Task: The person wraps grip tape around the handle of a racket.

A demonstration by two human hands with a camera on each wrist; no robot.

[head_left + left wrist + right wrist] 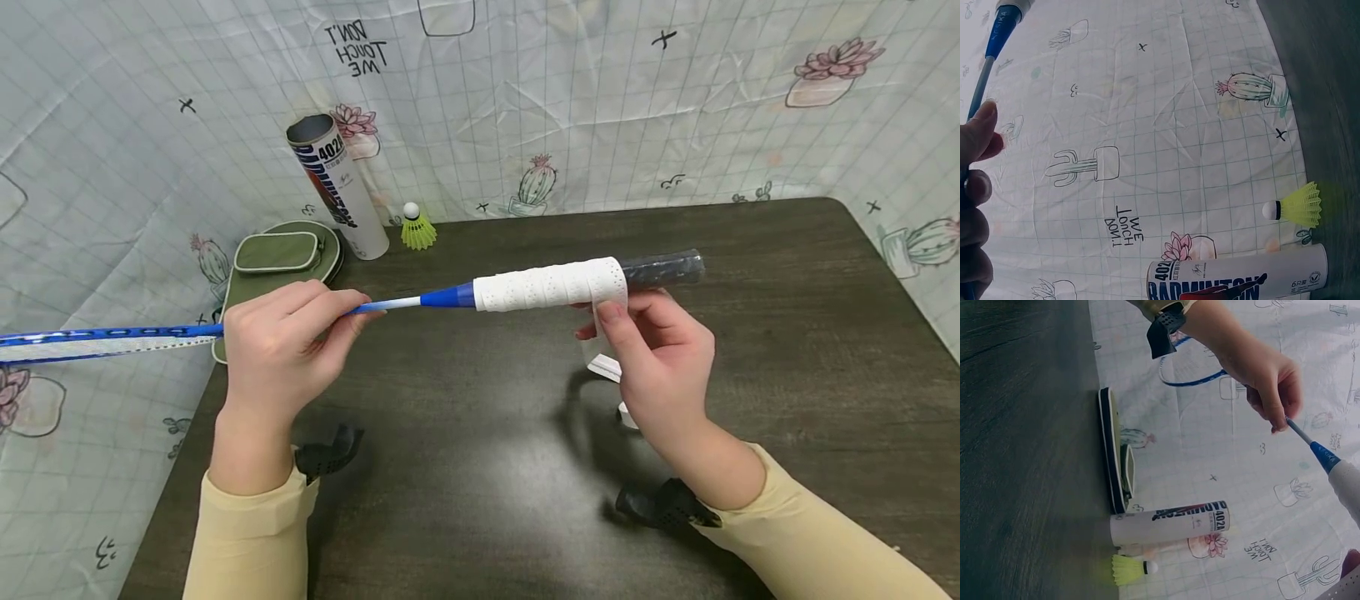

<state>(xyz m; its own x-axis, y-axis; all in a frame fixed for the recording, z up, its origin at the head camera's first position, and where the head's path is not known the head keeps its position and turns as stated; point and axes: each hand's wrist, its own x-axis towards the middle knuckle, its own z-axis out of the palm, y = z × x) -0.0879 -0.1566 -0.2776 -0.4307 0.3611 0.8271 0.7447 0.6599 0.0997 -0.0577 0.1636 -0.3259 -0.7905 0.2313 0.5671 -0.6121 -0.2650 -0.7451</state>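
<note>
A blue badminton racket (405, 302) is held level above the dark table (787, 350). My left hand (281, 350) grips its thin shaft (982, 84), fingers curled round it. White grip tape (551, 285) covers most of the handle; the black end (663, 268) is bare. My right hand (660, 367) pinches the loose strip of tape (603, 365) just under the handle, thumb on the tape's edge. In the right wrist view the left hand (1272, 378) holds the shaft (1300, 434) and the wrapped handle (1347, 487) shows at the right.
A white shuttlecock tube (337, 187) stands at the back left beside a green racket case (277, 258). A yellow shuttlecock (417, 227) lies near the tube. A cactus-print cloth (600, 100) hangs behind and at both sides of the table.
</note>
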